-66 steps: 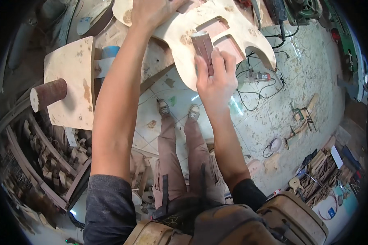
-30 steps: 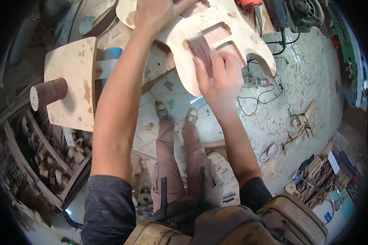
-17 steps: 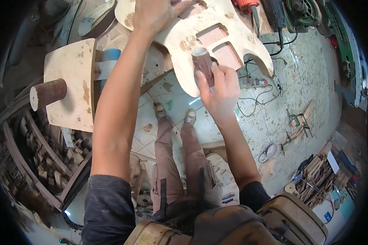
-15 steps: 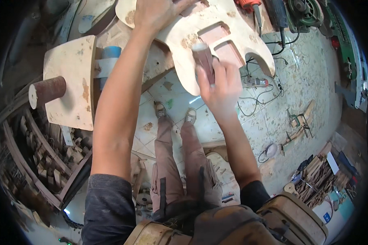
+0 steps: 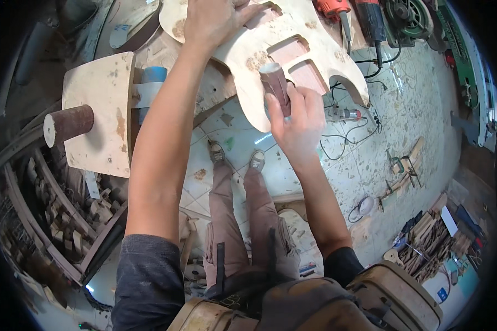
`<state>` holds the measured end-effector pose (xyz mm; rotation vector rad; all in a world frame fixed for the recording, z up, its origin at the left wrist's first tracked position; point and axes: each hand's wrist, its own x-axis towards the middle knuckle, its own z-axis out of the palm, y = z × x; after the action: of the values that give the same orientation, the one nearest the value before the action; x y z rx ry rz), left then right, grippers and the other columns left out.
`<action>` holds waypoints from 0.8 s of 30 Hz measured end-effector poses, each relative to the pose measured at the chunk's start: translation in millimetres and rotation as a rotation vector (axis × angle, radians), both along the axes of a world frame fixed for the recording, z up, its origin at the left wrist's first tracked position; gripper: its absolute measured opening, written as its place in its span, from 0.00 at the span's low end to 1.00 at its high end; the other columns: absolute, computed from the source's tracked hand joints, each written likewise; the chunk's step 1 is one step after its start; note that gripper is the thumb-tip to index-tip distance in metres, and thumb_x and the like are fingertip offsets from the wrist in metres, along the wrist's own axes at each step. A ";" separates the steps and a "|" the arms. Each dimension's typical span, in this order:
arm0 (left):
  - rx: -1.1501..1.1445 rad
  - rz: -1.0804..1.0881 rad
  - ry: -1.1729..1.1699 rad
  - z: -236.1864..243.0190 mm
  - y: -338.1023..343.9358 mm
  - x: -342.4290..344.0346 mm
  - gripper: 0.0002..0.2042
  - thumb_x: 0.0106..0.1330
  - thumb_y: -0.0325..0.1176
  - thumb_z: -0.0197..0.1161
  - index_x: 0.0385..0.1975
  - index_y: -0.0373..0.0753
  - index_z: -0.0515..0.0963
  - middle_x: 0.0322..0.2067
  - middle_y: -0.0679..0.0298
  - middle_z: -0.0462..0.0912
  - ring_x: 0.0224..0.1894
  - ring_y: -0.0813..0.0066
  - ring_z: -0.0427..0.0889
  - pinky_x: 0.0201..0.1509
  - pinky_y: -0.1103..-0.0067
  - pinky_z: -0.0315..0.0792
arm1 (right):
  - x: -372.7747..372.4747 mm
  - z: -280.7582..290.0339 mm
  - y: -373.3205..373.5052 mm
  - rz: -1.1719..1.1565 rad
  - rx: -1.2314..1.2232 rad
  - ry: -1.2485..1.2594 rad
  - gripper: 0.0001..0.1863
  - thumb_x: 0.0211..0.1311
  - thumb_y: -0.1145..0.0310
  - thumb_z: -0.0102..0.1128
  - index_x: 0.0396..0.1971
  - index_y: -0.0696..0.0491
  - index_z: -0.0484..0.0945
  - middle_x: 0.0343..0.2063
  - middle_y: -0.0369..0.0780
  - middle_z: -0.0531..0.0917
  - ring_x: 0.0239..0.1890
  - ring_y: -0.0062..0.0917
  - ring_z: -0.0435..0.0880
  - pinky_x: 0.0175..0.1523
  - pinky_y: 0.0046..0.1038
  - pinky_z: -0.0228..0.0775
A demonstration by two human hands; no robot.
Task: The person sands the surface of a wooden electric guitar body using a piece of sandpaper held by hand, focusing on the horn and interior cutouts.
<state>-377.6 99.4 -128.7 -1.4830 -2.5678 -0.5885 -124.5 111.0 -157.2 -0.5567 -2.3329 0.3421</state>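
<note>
Gripping the roll (image 5: 274, 85) in the right hand (image 5: 298, 116), over the body (image 5: 301, 30); resting the left hand (image 5: 210, 25) on that body, but can't tell if open or closed. Best to squeeze around the roll's sides: probably light, stiff and scratchy, not slippery.

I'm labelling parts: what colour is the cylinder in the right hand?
The cylinder is reddish brown with a whitish end; head view.

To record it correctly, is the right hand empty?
No, the right hand holds a brown, paper-wrapped cylinder over the pale, guitar-shaped wooden board.
</note>
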 end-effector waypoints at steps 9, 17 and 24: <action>-0.016 -0.011 -0.077 4.3 -1.2 -0.3 0.23 0.68 0.59 0.59 0.45 0.48 0.91 0.71 0.62 0.72 0.74 0.44 0.61 0.77 0.49 0.52 | 49.5 14.1 -12.0 -0.038 -0.162 -0.070 0.20 0.55 0.68 0.77 0.44 0.60 0.81 0.38 0.46 0.81 0.39 0.39 0.80 0.41 0.36 0.74; -0.032 -0.006 -0.070 4.7 -0.4 0.6 0.21 0.66 0.56 0.60 0.46 0.49 0.90 0.70 0.60 0.73 0.74 0.43 0.62 0.76 0.52 0.54 | 63.1 14.2 -15.9 -0.116 -0.273 -0.035 0.23 0.52 0.66 0.79 0.45 0.60 0.82 0.38 0.45 0.81 0.40 0.41 0.79 0.44 0.40 0.73; 0.008 -0.015 -0.075 3.7 1.8 1.5 0.22 0.66 0.56 0.60 0.49 0.50 0.89 0.70 0.59 0.73 0.73 0.44 0.63 0.76 0.52 0.54 | 5.7 4.7 -7.7 -0.129 -0.134 0.059 0.21 0.52 0.66 0.79 0.43 0.59 0.83 0.37 0.43 0.80 0.39 0.40 0.77 0.43 0.37 0.72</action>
<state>-376.1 101.2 -125.0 -1.5077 -2.6091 -0.6678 -118.8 103.3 -152.5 -0.7485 -2.2158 0.4507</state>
